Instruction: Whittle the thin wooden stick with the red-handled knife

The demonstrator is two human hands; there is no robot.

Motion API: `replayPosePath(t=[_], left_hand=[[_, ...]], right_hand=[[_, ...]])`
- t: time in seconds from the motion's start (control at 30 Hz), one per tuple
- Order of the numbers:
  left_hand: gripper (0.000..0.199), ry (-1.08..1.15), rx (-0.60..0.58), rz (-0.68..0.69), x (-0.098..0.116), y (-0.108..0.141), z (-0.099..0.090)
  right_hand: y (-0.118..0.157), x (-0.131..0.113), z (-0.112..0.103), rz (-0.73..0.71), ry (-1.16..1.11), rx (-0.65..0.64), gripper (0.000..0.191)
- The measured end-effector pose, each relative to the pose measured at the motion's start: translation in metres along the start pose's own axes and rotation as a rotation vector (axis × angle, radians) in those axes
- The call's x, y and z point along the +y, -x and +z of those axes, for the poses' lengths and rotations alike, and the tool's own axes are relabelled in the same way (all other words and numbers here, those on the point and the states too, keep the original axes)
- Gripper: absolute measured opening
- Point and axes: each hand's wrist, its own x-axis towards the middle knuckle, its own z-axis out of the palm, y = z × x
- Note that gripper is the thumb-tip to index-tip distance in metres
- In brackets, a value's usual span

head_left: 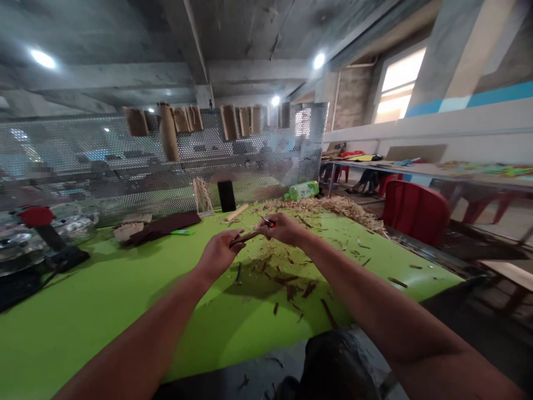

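My left hand (220,251) is closed round one end of a thin brown wooden stick (246,238), held above the green table (137,311). At the stick's other end, my right hand (281,229) grips a small cutting tool (271,224) with red and black on it. Its blade is mostly hidden by the fingers, so I cannot tell its exact kind. Below both hands, brown bark strips (291,290) and pale shavings lie scattered. A thin dark-blue object (239,272) rests on the table under the stick.
A heap of wood shavings (341,210) lines the far right edge, by a green plastic bottle (303,190). A black phone (226,196) leans on the perforated metal screen (258,155). Dark red sheet (166,229) and a red-topped device (36,215) stand left. A red chair (414,212) is right.
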Motion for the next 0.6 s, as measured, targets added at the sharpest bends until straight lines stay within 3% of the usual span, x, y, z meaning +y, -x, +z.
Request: replayPosePath(t=[0.07,0.2,0.23,0.3,0.4,0.47,0.53,0.6], left_hand=[[0.024,-0.108,0.046,0.079,-0.001,-0.001,-0.007],[0.013,-0.173,0.368,0.273,0.007,-0.001,-0.016],[0.011,-0.133,0.402,0.283,0.01,0.0,-0.016],[0.019,0.001,0.341,0.207,0.013,0.002,-0.01],[0.027,0.279,0.115,-0.095,0.013,0.004,0.007],[0.034,0.488,0.058,-0.276,0.012,0.004,0.018],[0.043,0.659,0.049,-0.337,0.013,0.003,0.025],[0.045,0.753,0.07,-0.315,0.017,0.003,0.028]], right_hand=[[0.0,0.001,0.003,0.051,-0.002,-0.005,0.029],[-0.003,0.0,0.012,0.262,-0.231,0.135,0.036],[-0.004,0.0,0.013,0.313,-0.318,0.172,0.036],[-0.004,-0.003,0.016,0.393,-0.49,0.224,0.035],[-0.003,-0.008,0.022,0.467,-0.699,0.235,0.028],[-0.001,-0.012,0.029,0.5,-0.781,0.208,0.023],[0.001,-0.017,0.037,0.54,-0.833,0.176,0.02],[0.003,-0.021,0.046,0.577,-0.883,0.146,0.019]])
